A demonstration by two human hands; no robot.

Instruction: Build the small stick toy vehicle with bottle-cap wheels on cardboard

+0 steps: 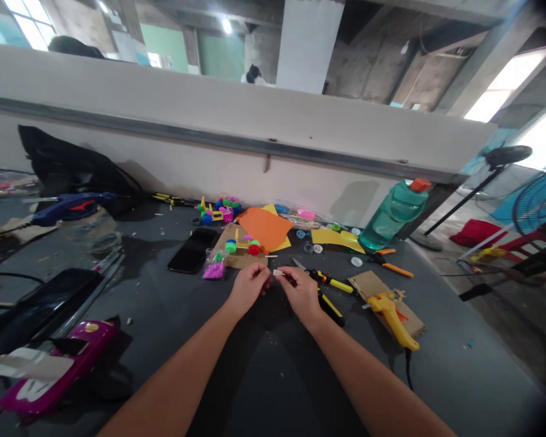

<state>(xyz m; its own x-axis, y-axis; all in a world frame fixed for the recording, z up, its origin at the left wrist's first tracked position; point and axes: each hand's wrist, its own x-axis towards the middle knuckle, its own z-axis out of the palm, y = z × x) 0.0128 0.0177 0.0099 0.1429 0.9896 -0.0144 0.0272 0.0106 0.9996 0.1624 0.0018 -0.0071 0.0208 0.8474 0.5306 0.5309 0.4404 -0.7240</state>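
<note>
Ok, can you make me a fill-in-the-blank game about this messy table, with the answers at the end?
1. The small white piece is held in the person's ____ hand.
2. The yellow plastic glue gun lies on a flat brown piece made of ____.
3. In the picture, the flat black phone lies to the ____ of the small clear bag of pink pieces.
4. The bright orange paper sheet partly covers a ____ paper sheet.

Missing words: right; cardboard; left; yellow.
</note>
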